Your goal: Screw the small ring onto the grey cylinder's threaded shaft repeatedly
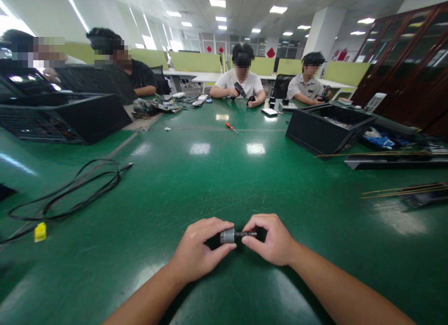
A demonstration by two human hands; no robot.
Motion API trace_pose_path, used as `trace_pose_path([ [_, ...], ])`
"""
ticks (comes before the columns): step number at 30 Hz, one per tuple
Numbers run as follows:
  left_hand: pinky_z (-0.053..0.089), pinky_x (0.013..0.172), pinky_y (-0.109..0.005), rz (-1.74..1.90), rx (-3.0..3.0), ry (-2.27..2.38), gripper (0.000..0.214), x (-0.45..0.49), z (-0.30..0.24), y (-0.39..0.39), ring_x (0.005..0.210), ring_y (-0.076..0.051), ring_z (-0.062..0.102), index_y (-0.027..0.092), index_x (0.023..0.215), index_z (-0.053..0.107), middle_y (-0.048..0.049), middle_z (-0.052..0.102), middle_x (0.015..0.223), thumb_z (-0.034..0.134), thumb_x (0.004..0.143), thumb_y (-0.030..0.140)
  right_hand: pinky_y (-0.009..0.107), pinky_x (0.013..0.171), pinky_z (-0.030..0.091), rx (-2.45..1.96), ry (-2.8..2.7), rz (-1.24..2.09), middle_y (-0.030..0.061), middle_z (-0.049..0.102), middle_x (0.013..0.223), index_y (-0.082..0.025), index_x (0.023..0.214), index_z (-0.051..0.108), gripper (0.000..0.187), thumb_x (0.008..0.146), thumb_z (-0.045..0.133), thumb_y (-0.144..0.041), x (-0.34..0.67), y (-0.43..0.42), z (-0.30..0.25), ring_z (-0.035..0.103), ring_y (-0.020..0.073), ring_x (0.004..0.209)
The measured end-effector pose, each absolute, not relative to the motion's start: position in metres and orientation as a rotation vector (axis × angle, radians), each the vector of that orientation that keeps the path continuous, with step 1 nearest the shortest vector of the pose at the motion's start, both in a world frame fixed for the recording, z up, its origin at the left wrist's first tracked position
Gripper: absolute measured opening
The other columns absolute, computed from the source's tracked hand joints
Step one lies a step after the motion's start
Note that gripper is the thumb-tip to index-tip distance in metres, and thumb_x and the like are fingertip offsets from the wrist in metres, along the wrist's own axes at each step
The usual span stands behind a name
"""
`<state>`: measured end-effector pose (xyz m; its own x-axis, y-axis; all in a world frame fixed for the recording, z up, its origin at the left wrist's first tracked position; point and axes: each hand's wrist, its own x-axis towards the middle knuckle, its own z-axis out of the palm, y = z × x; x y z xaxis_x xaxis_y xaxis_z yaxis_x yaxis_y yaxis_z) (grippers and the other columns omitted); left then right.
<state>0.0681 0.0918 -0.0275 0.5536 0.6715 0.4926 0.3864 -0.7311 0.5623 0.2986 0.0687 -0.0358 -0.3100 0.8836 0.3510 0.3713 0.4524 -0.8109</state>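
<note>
Just in front of me, both hands hold a small metal part low over the green table. Its left end is a short grey cylinder (228, 236), much like a small motor's body. A thin dark shaft (249, 233) with spiral grooves sticks out to the right. My left hand (199, 248) grips the cylinder between thumb and fingers. The thumb and index finger of my right hand (275, 238) pinch the shaft. The part lies about level, its exact kind unclear.
An orange-handled screwdriver (229, 125) lies mid-table. Black cables (87, 189) with a yellow tag (40, 232) spread at left. Black computer cases stand at left (70, 119) and right (325, 129). Across the table, one person (241, 77) holds a power drill (240, 89); others sit nearby.
</note>
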Motion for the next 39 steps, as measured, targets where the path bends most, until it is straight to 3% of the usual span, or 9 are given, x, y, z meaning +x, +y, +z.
trace_pose_path([
  [39, 0.056, 0.076, -0.028, 1.003, 2.391, 0.902, 0.030, 0.0663, -0.0272, 0.0939, 0.083, -0.018, 0.071, 0.022, 0.110, 0.071, -0.0046, 0.076, 0.096, 0.077, 0.081, 0.026, 0.027, 0.065, 0.046, -1.064, -1.865, 0.743, 0.0014, 0.069, 0.071, -0.019, 0.079, 0.068, 0.004, 0.080, 0.071, -0.022, 0.3020, 0.0717, -0.0372, 0.064, 0.0162, 0.064],
])
